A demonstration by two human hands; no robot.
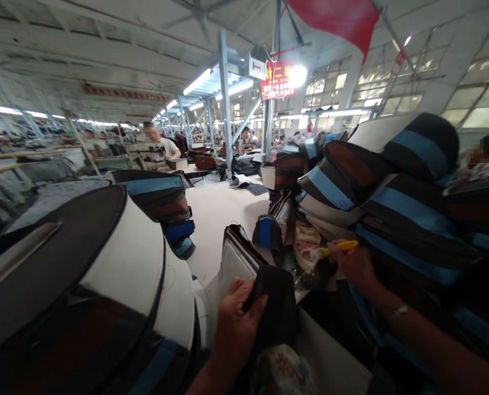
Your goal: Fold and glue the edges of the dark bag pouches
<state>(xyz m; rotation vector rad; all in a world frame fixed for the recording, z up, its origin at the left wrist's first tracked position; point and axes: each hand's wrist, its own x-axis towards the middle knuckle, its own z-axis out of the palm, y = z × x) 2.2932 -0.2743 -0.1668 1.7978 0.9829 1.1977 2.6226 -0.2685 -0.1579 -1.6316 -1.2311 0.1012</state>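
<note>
My left hand [238,315] pinches a black bag part [275,302] between thumb and fingers, low in the middle of the view. To the right, my right hand [357,269] is closed around a yellow-handled brush [345,246]. The brush's tip points left into a cut-open, cream-coloured plastic container [305,244] with smeared, pinkish edges. Just beyond the left hand stands a stack of white-faced panels with dark edges [242,252]. A small black and blue bag part [267,231] lies beside the container.
Large black, blue and brown bag pieces [409,219] are heaped on the right. More pieces with white linings [124,258] crowd the left. Between them runs a pale tabletop [223,206]. A co-worker [159,144] sits farther back, and another person [485,156] is at the far right.
</note>
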